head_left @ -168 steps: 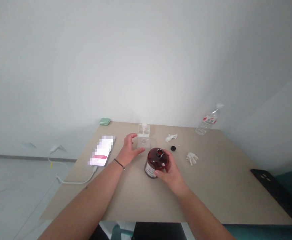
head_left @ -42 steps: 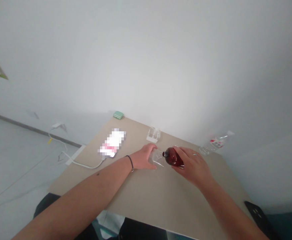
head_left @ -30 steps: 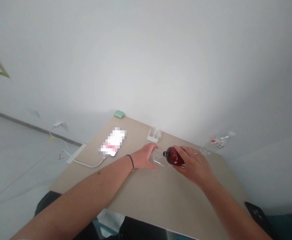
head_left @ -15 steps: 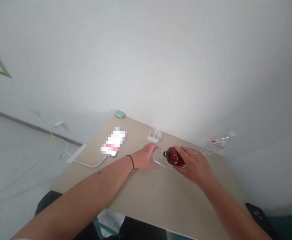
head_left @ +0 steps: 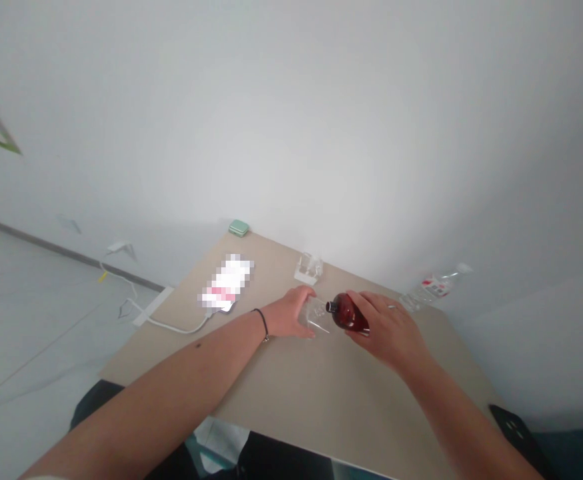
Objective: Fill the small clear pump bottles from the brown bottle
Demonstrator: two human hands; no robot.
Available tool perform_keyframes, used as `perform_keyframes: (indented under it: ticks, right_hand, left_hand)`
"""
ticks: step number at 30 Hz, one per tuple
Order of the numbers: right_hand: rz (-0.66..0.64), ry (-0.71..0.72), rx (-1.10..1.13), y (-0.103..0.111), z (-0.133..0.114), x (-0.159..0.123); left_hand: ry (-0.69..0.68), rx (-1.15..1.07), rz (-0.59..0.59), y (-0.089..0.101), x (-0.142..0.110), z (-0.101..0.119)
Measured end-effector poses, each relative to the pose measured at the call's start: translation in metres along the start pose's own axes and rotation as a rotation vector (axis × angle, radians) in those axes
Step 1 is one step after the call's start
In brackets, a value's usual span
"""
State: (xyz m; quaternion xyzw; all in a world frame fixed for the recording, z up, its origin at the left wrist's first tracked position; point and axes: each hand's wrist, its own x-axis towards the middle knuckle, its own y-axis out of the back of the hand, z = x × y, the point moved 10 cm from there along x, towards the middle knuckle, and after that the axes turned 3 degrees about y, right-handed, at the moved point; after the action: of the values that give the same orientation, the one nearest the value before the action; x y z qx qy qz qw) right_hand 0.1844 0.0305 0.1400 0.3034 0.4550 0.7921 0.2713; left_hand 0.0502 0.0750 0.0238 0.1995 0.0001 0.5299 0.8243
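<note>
Over a beige desk (head_left: 331,380), a person's left hand (head_left: 286,313) curves around a clear cup (head_left: 317,317), held tipped on its side. The right hand (head_left: 391,333) wraps its fingers around a dark red bottle (head_left: 347,313), tilted with its neck just beside the cup's mouth. Farther along the desk lie a blurred phone (head_left: 226,283) with a white cable (head_left: 171,328) and a plastic water bottle (head_left: 434,290).

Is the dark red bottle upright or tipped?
Tipped: the right hand holds the bottle nearly sideways, its neck toward the clear cup in the left hand.
</note>
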Motion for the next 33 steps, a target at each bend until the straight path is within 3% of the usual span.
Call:
perform_keyframes:
  ticks: [33]
  right_hand:
    - [0.013, 0.020, -0.032, 0.0073, -0.0056, 0.0032]
  left_hand:
    - [0.005, 0.005, -0.007, 0.0019, -0.0014, 0.0062]
